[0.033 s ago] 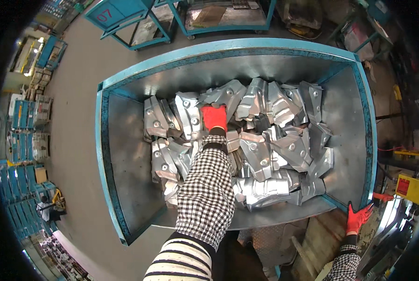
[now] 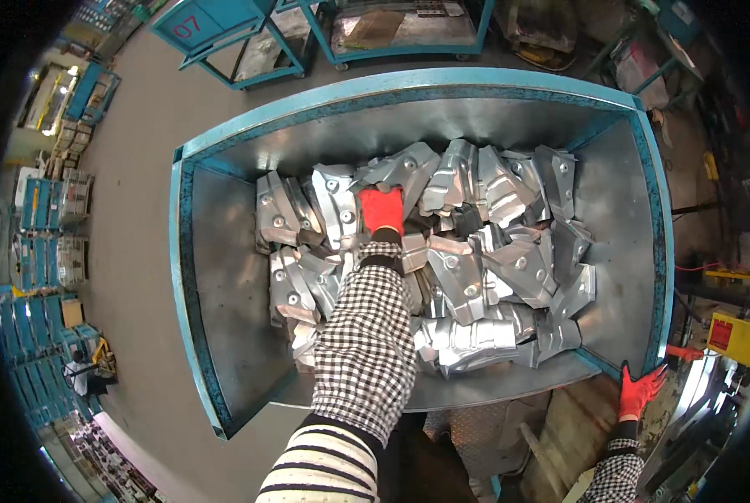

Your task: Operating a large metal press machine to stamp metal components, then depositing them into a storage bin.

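Note:
My left hand (image 2: 381, 209), in a red glove, reaches into a large blue-rimmed metal bin (image 2: 417, 80). Its fingers are curled over the near edge of a grey stamped sheet-metal part (image 2: 408, 166) in the far row; the fingertips are hidden under it. Around it lie many similar bent parts with holes, such as one upright part (image 2: 335, 194) to the left and one with a round boss (image 2: 461, 277) nearer me. My right hand (image 2: 641, 392), also red-gloved, lies against the bin's near right corner with its fingers stretched out, holding nothing.
Blue wheeled carts (image 2: 408, 59) stand beyond the bin. A yellow box with a red panel (image 2: 737, 339) is at the right, beside machinery. Blue racks (image 2: 39, 201) line the far left, where another person (image 2: 80, 373) is by a yellow pallet jack.

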### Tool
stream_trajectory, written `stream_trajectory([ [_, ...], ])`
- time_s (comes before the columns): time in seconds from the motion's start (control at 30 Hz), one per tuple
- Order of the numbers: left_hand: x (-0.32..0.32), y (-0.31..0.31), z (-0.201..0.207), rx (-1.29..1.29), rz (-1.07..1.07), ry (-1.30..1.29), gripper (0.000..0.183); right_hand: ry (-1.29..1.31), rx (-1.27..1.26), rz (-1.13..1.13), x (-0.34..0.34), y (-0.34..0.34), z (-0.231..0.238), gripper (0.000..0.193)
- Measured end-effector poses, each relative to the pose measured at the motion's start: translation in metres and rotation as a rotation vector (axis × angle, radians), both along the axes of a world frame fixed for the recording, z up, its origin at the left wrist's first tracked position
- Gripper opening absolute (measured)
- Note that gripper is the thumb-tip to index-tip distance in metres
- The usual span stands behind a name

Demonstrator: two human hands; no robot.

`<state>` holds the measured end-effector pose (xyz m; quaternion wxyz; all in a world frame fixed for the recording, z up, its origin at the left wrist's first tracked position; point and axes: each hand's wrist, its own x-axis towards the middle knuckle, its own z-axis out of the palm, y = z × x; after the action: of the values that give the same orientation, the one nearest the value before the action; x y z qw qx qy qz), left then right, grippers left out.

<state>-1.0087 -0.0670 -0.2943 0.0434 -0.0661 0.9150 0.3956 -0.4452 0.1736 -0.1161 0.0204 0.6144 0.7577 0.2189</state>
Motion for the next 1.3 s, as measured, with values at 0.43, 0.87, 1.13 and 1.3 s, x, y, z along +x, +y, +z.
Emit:
stream_trajectory([
  [0.43,0.014,0.014,-0.024,0.433,0.211,-0.174,0.062,0.07,-0.018,0.078,0.008,0.003,-0.004,0.102],
  [0.87,-0.004,-0.011,-0.002,-0.444,-0.409,-0.037,0.055,0.104,-0.007,0.059,0.002,-0.002,-0.003,0.102],
  [1.13,0.053,-0.041,0.033,-0.081,-0.545,-0.07,0.068,0.081,0.003,-0.007,0.0,-0.003,-0.003,0.103],
  [1.3,0.22,-0.098,0.09,-0.024,-0.807,0.254,0.055,0.057,-0.17,-0.18,-0.01,-0.005,0.01,0.111],
])
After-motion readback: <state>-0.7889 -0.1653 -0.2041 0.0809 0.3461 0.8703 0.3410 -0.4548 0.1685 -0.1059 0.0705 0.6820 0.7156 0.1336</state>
